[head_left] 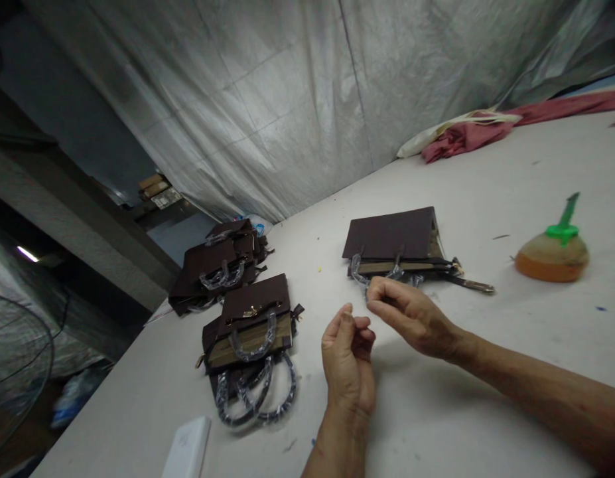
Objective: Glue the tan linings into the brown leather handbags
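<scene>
My left hand hovers over the white table, fingers curled into a pinch; what it holds is too small to make out. My right hand reaches in from the right, fingers pinched close to the plastic-wrapped handle of a dark brown handbag lying flat just beyond it. The two hands are nearly touching at the fingertips. A second brown handbag with wrapped black handles lies left of my left hand.
More brown handbags are stacked at the table's far left edge. An orange-brown bottle with a green nozzle lies at right. Pink cloth is bunched at the back. A white flat object lies near the front edge. A fan grille stands left.
</scene>
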